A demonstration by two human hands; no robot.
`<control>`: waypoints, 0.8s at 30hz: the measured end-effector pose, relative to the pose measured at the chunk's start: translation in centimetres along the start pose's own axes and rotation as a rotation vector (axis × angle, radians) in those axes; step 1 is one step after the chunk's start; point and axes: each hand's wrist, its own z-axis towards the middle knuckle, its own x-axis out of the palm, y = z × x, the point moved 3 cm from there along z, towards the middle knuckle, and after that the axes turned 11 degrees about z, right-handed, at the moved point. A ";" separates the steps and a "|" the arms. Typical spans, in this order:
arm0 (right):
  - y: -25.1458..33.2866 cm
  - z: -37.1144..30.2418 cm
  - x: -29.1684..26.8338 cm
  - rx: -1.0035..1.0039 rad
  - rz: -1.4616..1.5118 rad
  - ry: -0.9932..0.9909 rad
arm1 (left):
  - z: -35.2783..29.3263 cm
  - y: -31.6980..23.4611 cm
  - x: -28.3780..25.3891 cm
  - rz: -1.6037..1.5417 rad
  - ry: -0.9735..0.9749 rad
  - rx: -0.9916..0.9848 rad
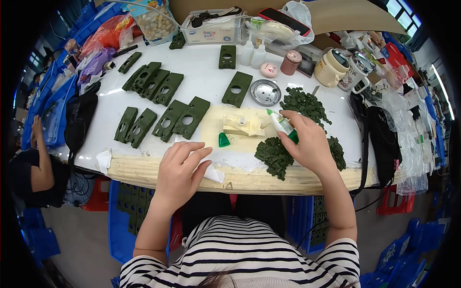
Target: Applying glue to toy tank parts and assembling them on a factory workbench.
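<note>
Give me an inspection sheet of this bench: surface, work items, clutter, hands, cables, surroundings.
Surface: white table with a taped, glue-stained front edge.
Work items: green-tipped glue bottle; white tissue; green cap lying loose; dark green plates with holes in rows; piles of small green pieces.
Clutter: round metal lid, mugs, small bottles, clear box, bags of goods at the far edge.
Hands: left hand rests on the tissue; right hand grips the glue bottle, tip pointing up-left.
Cables: dark cord hanging off the right edge.
Surroundings: blue crates under and around the table; another person's arm at left.
</note>
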 end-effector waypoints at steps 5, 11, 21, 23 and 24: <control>-0.3 3.2 1.4 -0.059 -0.096 0.110 | 1.1 -0.4 1.4 -0.027 0.011 0.004; -1.7 3.7 2.0 -0.151 -0.088 0.060 | 1.3 -3.1 3.5 -0.171 0.101 0.102; 0.6 -5.7 1.1 -0.057 0.182 0.133 | 2.0 -6.4 7.5 -0.300 0.267 0.206; 1.0 -6.3 2.2 -0.044 0.142 0.215 | 2.3 -6.5 7.6 -0.303 0.259 0.199; 1.1 -6.2 2.4 -0.058 0.127 0.227 | 2.5 -6.5 7.6 -0.300 0.253 0.198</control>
